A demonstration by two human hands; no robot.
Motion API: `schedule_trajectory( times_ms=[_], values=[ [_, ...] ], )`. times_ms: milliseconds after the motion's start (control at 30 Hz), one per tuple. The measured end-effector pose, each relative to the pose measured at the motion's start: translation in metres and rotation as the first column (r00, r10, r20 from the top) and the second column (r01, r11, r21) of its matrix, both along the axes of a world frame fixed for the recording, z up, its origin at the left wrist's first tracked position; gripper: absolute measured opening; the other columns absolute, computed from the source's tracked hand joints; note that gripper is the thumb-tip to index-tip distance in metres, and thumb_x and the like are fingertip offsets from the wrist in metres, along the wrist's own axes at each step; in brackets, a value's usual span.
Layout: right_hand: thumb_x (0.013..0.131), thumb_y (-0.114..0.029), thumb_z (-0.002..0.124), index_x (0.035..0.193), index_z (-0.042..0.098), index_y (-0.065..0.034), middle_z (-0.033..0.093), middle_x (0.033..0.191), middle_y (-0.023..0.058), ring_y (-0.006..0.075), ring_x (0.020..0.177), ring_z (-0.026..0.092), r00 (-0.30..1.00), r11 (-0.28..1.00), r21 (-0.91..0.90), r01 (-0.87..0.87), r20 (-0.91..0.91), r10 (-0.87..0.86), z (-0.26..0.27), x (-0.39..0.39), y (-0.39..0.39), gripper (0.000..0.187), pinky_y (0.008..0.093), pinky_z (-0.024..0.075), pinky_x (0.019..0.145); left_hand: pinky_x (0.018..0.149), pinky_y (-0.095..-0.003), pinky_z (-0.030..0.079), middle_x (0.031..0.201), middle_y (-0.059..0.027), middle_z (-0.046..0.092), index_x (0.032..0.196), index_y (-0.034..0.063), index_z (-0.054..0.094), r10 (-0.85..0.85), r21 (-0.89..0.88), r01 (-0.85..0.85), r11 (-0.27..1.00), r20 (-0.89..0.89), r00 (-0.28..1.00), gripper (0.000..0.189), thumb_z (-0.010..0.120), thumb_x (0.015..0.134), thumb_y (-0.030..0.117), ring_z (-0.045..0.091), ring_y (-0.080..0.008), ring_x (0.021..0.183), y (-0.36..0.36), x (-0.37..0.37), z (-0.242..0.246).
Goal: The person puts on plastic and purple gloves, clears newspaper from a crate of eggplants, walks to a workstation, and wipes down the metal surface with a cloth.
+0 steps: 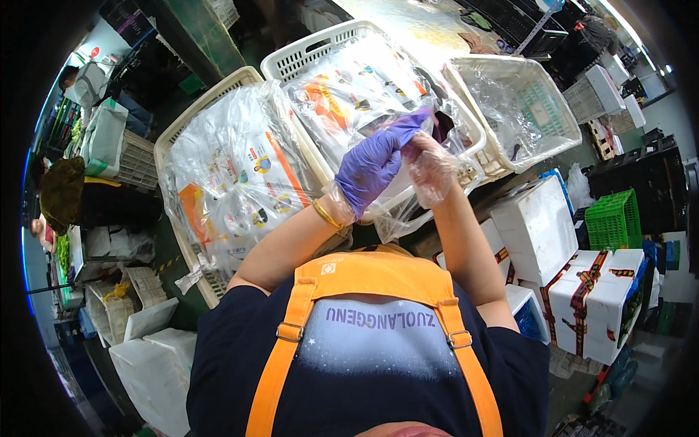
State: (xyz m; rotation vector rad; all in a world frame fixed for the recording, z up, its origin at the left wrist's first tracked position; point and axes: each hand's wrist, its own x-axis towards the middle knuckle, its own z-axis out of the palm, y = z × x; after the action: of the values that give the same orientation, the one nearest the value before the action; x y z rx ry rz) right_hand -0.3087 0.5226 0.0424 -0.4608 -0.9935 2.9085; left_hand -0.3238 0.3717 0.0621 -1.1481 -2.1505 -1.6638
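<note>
My left hand (370, 172), in a purple disposable glove, is curled into a fist with a gold-coloured bangle at the wrist. From it a stretched piece of purple glove (410, 124) runs to the fingertips of my right hand (428, 166). A clear, loose plastic glove covers that right hand; its fingertips are partly hidden by the purple material, so their grip is unclear. Both hands are above the near edge of a white plastic basket (474, 143), which holds printed white-and-orange packages (355, 90) under clear plastic film. Dark contents show at its right side.
A second white basket (166, 145) with similar wrapped packages (262, 164) stands on the left. On the right is a film-lined basket (568, 128). White foam boxes (538, 229) and a green crate (612, 219) are stacked farther right. A person (87, 90) stands at the far left.
</note>
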Motion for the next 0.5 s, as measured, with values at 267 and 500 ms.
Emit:
schedule_trajectory(
  times_ms=[267, 500],
  values=[
    [0.095, -0.012, 0.052, 0.116, 0.062, -0.0034, 0.065, 0.115, 0.0182, 0.0274, 0.103, 0.064, 0.95, -0.546, 0.817, -0.186, 0.291, 0.112, -0.012, -0.008, -0.021, 0.025, 0.0294, 0.0501, 0.092, 0.072, -0.036, 0.052, 0.088, -0.0126, 0.062, 0.098, 0.0063, 0.059, 0.09, -0.13, -0.138, 0.982, -0.32, 0.943, 0.014, 0.064, 0.084, 0.009, 0.063, -0.031, 0.078, 0.016, -0.023, -0.007],
    [0.097, -0.028, 0.057, 0.112, 0.064, -0.0098, 0.065, 0.098, 0.0027, 0.0131, 0.083, 0.06, 0.902, 0.877, 0.395, -0.273, -0.213, 0.376, 0.024, -0.037, 0.022, 0.024, 0.0282, 0.0492, 0.075, 0.075, -0.0363, 0.051, 0.097, -0.0107, 0.062, 0.107, 0.006, 0.057, 0.048, 0.078, -0.049, 0.996, 0.013, 0.999, 0.026, 0.068, 0.086, 0.018, 0.061, -0.0248, 0.083, 0.022, -0.007, 0.008]
  ],
)
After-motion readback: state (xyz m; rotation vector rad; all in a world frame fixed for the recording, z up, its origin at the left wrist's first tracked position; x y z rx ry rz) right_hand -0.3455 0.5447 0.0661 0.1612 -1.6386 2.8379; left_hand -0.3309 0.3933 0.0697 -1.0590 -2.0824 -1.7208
